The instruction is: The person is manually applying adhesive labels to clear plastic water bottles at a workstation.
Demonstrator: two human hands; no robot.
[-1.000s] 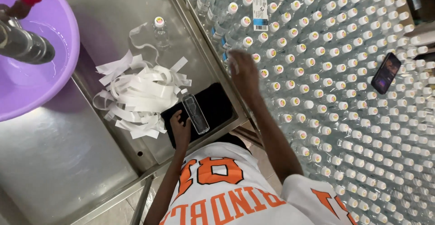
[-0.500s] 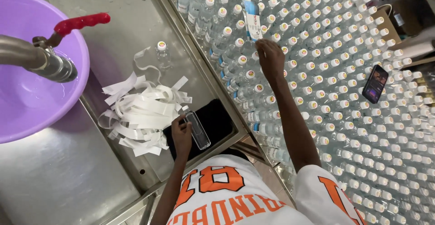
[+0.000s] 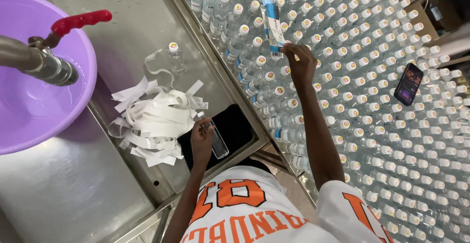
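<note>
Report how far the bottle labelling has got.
Done: some standing bottles at the table's near edge show blue labels, and peeled white strips are piled up. In hand: left hand steadies a bare bottle; right hand pinches a label strip. Left: the many bottles beyond, labels not discernible.

Basin point(image 3: 29, 101) far left; paper strips point(image 3: 156, 120) between basin and bottle field point(image 3: 372, 91); phone point(image 3: 409, 84) on bottles.

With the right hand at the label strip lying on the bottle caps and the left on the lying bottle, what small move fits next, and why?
Probably lift the label strip off the caps and carry it toward the lying bottle. The right hand already pinches the strip's near end, while the left hand steadies that bare, unlabelled bottle on the black mat.
</note>
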